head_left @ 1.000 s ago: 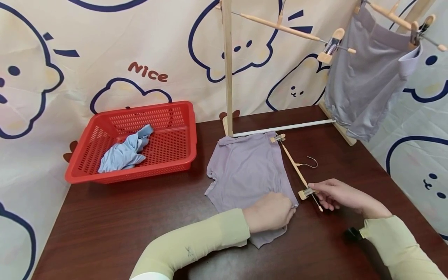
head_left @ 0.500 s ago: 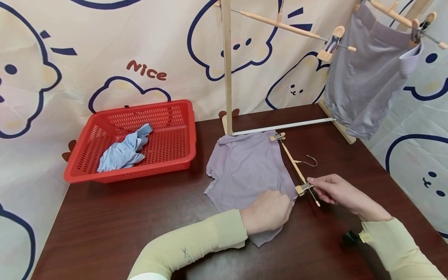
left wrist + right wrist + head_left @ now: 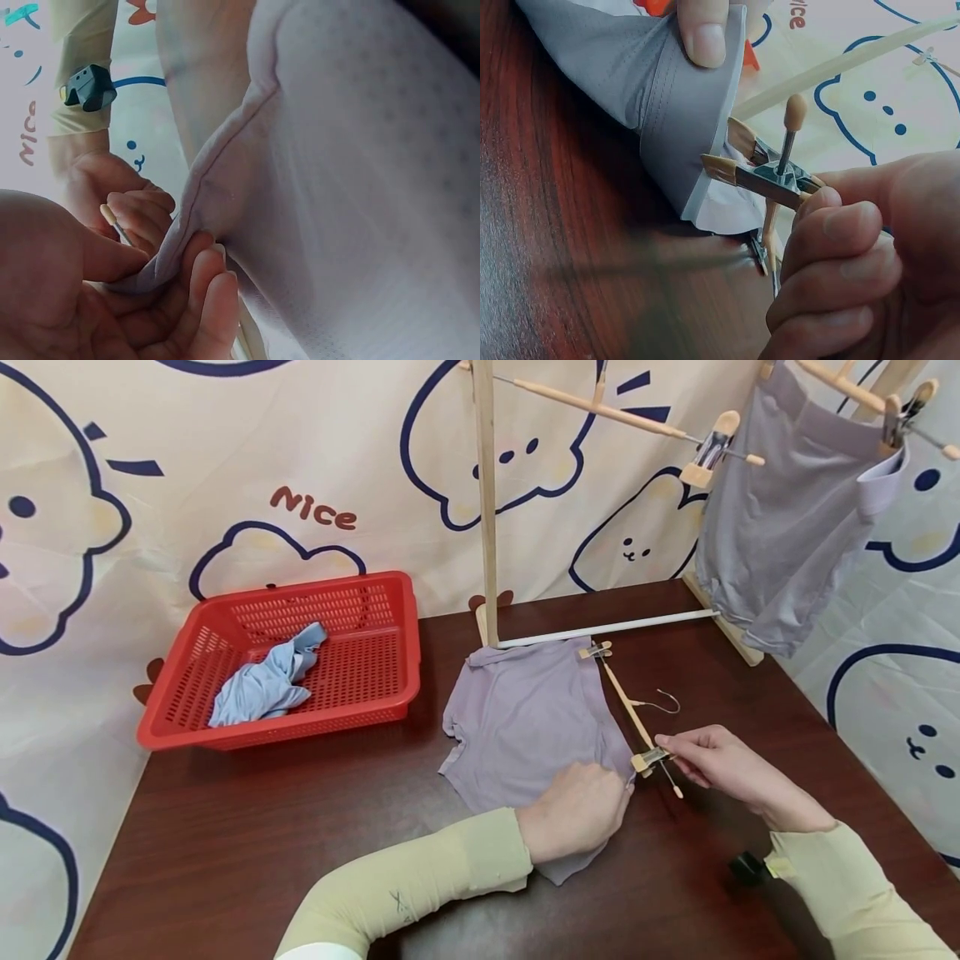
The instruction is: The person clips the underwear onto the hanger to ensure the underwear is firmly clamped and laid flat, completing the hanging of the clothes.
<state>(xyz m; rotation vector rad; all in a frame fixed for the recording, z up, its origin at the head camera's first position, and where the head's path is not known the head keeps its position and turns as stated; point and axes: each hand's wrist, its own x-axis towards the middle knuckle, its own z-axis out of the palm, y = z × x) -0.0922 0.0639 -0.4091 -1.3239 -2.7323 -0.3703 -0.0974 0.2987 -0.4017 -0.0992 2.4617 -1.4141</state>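
Lavender shorts (image 3: 525,718) lie on the dark wooden table, waistband toward the right. My left hand (image 3: 577,810) pinches the waistband's near corner; the left wrist view shows the edge (image 3: 199,172) between thumb and fingers. A clip hanger (image 3: 626,702) lies alongside the waistband, its far clip (image 3: 596,651) at the far corner and its hook pointing right. My right hand (image 3: 716,764) squeezes the near clip (image 3: 651,762) between thumb and fingers. In the right wrist view that clip (image 3: 761,180) is spread, its tips straddling the waistband edge (image 3: 712,157).
A red basket (image 3: 408,677) at the back left contains a light blue garment (image 3: 266,681). Behind the shorts stands a wooden rack (image 3: 489,527) with a white bottom bar (image 3: 607,629). An unloaded hanger (image 3: 600,414) and clipped grey-lavender shorts (image 3: 787,518) hang from above.
My right hand has shifted slightly left and away from me, bringing the near clip from beside the waistband up to its corner. The left hand's pinch stays nearly in place.
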